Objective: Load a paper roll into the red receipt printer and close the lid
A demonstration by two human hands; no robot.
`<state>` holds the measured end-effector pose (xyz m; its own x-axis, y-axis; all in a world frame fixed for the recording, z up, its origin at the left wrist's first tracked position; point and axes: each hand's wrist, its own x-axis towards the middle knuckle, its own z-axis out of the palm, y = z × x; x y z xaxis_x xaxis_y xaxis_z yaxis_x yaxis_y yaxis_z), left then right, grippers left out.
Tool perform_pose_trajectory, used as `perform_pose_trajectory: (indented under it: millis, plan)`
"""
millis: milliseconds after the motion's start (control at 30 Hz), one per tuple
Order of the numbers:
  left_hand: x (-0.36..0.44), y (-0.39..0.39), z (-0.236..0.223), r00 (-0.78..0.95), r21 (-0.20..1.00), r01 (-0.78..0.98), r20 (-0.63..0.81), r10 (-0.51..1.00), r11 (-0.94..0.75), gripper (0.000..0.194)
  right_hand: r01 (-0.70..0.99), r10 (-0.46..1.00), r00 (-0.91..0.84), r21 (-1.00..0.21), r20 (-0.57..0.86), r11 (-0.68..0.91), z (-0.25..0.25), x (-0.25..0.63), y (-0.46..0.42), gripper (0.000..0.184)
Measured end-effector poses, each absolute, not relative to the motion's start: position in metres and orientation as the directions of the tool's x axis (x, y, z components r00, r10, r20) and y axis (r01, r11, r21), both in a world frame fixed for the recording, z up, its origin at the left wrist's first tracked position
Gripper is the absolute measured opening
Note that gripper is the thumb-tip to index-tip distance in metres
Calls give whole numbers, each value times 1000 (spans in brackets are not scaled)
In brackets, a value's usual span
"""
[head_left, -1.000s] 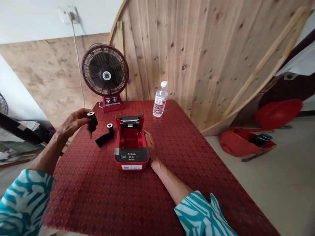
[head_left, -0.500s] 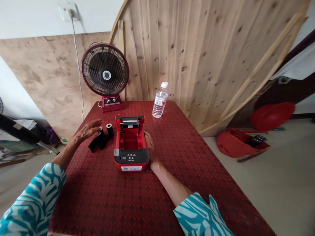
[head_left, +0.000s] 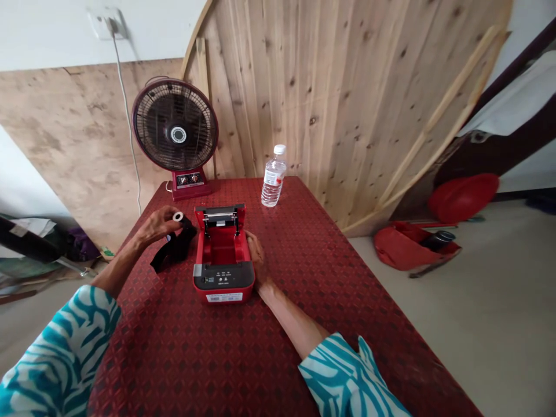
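Observation:
My left hand [head_left: 160,225] has its fingers closed on a black roll [head_left: 178,217] with a white core, at the left of the table. A second black roll lies just below it, mostly hidden by the hand, and a loose black strip [head_left: 164,253] trails on the tabletop. A red and black label printer [head_left: 223,278] stands in the middle with its lid [head_left: 220,218] raised; its red inner bay [head_left: 223,248] holds nothing visible. My right hand [head_left: 257,258] grips the printer's right side, the fingers partly hidden.
A dark red fan [head_left: 176,130] stands at the table's back left corner. A clear water bottle [head_left: 273,179] is upright near the back edge. Beyond the right edge, a red bag [head_left: 397,246] rests on the floor. A wooden board [head_left: 313,87] leans behind the table.
My left hand set down one black roll left of the other, let go, then moved over and took hold of the other roll. My right hand has stayed on the printer.

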<state>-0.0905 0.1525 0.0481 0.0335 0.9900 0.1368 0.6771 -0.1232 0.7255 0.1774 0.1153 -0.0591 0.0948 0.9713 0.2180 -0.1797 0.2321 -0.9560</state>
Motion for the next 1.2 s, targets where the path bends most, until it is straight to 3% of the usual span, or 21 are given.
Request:
perform_pose_trajectory:
  millis: [100,233,433,633,767,867,1067,1133,1200]
  plan:
    - [-95,127,71,31,850,501,172,985,-164,42,-199,973,92,-953,214,228,-58,177,114,39]
    - [-74,90,93,177,831,514,142,974,-214,47,-223,978,91,-953,189,205,-56,175,113,40]
    - [-8,77,88,501,385,749,203,841,-539,39,-202,977,96,-958,188,204,-55,176,113,39]
    - [32,90,80,441,-23,897,-41,897,-442,28,-201,968,99,-948,232,248,-61,174,117,40]
    - [51,99,76,379,-175,898,-163,911,-405,28,-217,966,111,-943,234,254,-63,173,120,39]
    - [60,110,69,393,-194,879,-221,892,-435,23,-201,963,113,-944,244,263,-62,173,120,38]
    - [53,122,70,477,-104,853,-242,845,-511,18,-216,963,111,-940,245,264,-61,174,118,38]
    - [39,113,76,523,-7,847,-161,837,-531,20,-219,963,113,-939,246,265,-61,174,118,38]
    - [22,96,81,548,142,827,7,836,-543,24,-222,964,105,-939,246,264,-61,174,118,38]
